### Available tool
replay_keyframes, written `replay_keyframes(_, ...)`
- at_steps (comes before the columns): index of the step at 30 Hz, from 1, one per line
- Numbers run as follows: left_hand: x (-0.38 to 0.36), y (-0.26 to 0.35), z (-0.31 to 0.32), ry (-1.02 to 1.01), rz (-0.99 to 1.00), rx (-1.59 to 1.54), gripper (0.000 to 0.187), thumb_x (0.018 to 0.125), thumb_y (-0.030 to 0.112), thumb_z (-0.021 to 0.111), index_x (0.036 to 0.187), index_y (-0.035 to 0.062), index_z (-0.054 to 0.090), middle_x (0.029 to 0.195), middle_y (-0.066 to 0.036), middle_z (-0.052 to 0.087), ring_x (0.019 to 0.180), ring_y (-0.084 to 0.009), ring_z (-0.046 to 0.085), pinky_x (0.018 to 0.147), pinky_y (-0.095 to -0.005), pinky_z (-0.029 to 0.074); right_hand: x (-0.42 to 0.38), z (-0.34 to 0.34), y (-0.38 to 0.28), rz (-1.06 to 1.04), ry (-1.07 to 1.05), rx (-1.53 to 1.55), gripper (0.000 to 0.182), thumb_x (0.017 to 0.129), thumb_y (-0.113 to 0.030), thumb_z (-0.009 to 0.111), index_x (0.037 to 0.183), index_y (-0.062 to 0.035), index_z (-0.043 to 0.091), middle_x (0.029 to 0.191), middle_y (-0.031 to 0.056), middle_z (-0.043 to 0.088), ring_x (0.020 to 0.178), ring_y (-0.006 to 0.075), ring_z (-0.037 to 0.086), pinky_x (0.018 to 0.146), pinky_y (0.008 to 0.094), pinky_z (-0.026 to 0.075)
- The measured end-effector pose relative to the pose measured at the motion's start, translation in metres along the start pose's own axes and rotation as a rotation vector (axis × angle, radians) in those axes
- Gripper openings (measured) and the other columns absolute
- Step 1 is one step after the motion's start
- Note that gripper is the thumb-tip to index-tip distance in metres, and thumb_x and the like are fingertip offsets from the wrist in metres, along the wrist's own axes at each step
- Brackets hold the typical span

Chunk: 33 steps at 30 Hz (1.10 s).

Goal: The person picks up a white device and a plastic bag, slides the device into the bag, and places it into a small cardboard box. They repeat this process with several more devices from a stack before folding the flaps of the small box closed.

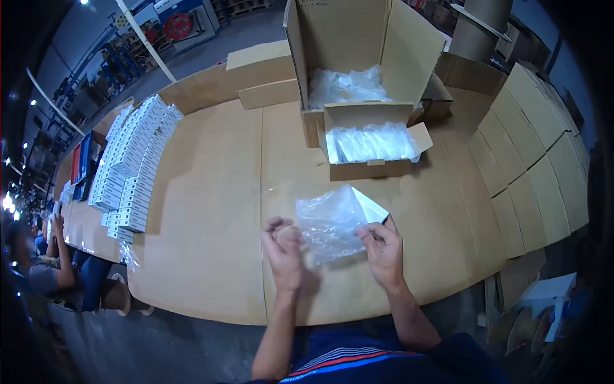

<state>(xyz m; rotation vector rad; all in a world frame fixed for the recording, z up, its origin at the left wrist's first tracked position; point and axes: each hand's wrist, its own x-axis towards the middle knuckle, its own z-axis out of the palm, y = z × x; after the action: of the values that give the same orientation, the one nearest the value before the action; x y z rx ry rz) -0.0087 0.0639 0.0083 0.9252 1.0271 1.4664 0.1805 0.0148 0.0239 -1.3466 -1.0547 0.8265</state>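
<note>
My right hand (384,251) pinches a clear plastic bag (329,221) together with a flat white piece (369,206), thumb on top at their lower right edge. The white piece shows as a wedge beyond the bag's upper right side; the rest lies behind or inside the cloudy plastic. At the bag's left side is my left hand (283,253), its fingers curled inward and slightly blurred, fingertips close to the plastic. I cannot tell whether it grips anything. Beyond the bag, an open carton (371,171) holds a row of plastic-wrapped pieces (374,143).
A taller open carton (345,38) with plastic bags inside stands behind. Stacked small white boxes (131,163) line the cardboard-covered table (208,192) at left. Closed brown cartons (531,160) are piled at right. A person (54,269) sits at the far left.
</note>
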Motion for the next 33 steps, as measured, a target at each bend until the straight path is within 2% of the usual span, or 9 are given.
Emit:
replay_keyframes(8, -0.004, -0.008, 0.006, -0.142, -0.036, 0.098, 0.018, 0.107, 0.021, 0.064, 0.107, 0.0032, 0.059, 0.092, 0.001, 0.063, 0.081, -0.0027, 0.057, 0.070, -0.0199, 0.046, -0.008, 0.011, 0.010, 0.029, 0.014, 0.081, 0.023, 0.103, -0.013, 0.067, 0.097, 0.0098, 0.071, 0.116, 0.0086, 0.055, 0.103, 0.0153, 0.060, 0.093, 0.0273, 0.048)
replay_keyframes(12, 0.001, 0.015, 0.019, -0.211, 0.020, 0.063, 0.025, 0.096, 0.014, 0.076, 0.111, 0.0003, 0.061, 0.096, -0.004, 0.068, 0.090, -0.0117, 0.066, 0.082, -0.0274, 0.054, -0.005, 0.015, 0.001, -0.130, 0.045, 0.097, 0.023, 0.103, -0.015, 0.069, 0.098, 0.0077, 0.072, 0.115, 0.0090, 0.054, 0.099, 0.0166, 0.058, 0.083, 0.0278, 0.050)
replay_keyframes(15, 0.010, 0.022, 0.010, -0.363, -0.122, 0.172, 0.039, 0.087, 0.013, 0.086, 0.115, -0.0012, 0.062, 0.102, -0.007, 0.071, 0.097, -0.0160, 0.069, 0.088, -0.0320, 0.055, -0.005, 0.010, 0.012, -0.140, -0.041, -0.051, 0.022, 0.103, -0.013, 0.067, 0.102, 0.0082, 0.072, 0.120, 0.0108, 0.053, 0.106, 0.0190, 0.060, 0.090, 0.0287, 0.051)
replay_keyframes(18, 0.013, 0.018, 0.008, -0.376, -0.105, 0.190, 0.047, 0.082, 0.012, 0.091, 0.117, -0.0014, 0.062, 0.108, -0.008, 0.072, 0.100, -0.0161, 0.069, 0.088, -0.0317, 0.055, -0.005, 0.008, 0.003, -0.091, -0.078, 0.108, 0.020, 0.103, -0.011, 0.066, 0.107, 0.0079, 0.071, 0.125, 0.0128, 0.053, 0.112, 0.0206, 0.061, 0.097, 0.0297, 0.051)
replay_keyframes(22, 0.012, 0.016, 0.003, -0.435, 0.112, 0.319, 0.044, 0.080, 0.008, 0.090, 0.113, -0.0002, 0.063, 0.103, -0.009, 0.074, 0.096, -0.0154, 0.069, 0.087, -0.0316, 0.056, 0.018, -0.019, -0.003, -0.232, 0.063, -0.028, 0.017, 0.104, -0.005, 0.060, 0.115, 0.0057, 0.068, 0.127, 0.0128, 0.053, 0.114, 0.0197, 0.059, 0.102, 0.0321, 0.048)
replay_keyframes(25, 0.012, 0.021, 0.004, -0.487, 0.115, 0.424, 0.043, 0.077, 0.003, 0.091, 0.108, 0.0015, 0.061, 0.101, -0.005, 0.068, 0.100, -0.0151, 0.067, 0.087, -0.0316, 0.056, 0.039, -0.034, -0.015, -0.291, 0.059, 0.265, 0.020, 0.103, -0.001, 0.059, 0.123, 0.0028, 0.062, 0.122, 0.0108, 0.055, 0.112, 0.0180, 0.059, 0.101, 0.0310, 0.047)
replay_keyframes(28, 0.011, 0.019, 0.010, -0.493, 0.037, 0.376, 0.042, 0.077, 0.004, 0.091, 0.107, 0.0015, 0.062, 0.101, -0.006, 0.068, 0.098, -0.0153, 0.068, 0.085, -0.0312, 0.056, 0.055, -0.029, -0.054, -0.543, 0.007, 0.253, 0.026, 0.102, 0.001, 0.061, 0.128, 0.0003, 0.056, 0.117, 0.0085, 0.058, 0.105, 0.0147, 0.058, 0.098, 0.0293, 0.047)
replay_keyframes(31, 0.010, 0.019, 0.010, -0.527, 0.146, 0.491, 0.041, 0.077, 0.005, 0.091, 0.107, 0.0007, 0.063, 0.099, -0.007, 0.070, 0.094, -0.0151, 0.069, 0.084, -0.0316, 0.057, 0.067, -0.032, -0.062, -0.515, -0.246, 0.218, 0.022, 0.098, 0.004, 0.063, 0.119, -0.0018, 0.061, 0.111, 0.0090, 0.059, 0.097, 0.0145, 0.057, 0.091, 0.0293, 0.048)
replay_keyframes(33, 0.014, 0.019, 0.012, -0.535, 0.115, 0.465, 0.041, 0.077, 0.006, 0.091, 0.108, 0.0002, 0.064, 0.100, -0.008, 0.073, 0.095, -0.0154, 0.070, 0.087, -0.0326, 0.058, 0.085, -0.031, -0.081, -0.631, -0.370, 0.026, 0.025, 0.085, 0.012, 0.065, 0.102, -0.0045, 0.069, 0.099, 0.0094, 0.058, 0.088, 0.0194, 0.057, 0.081, 0.0312, 0.047)
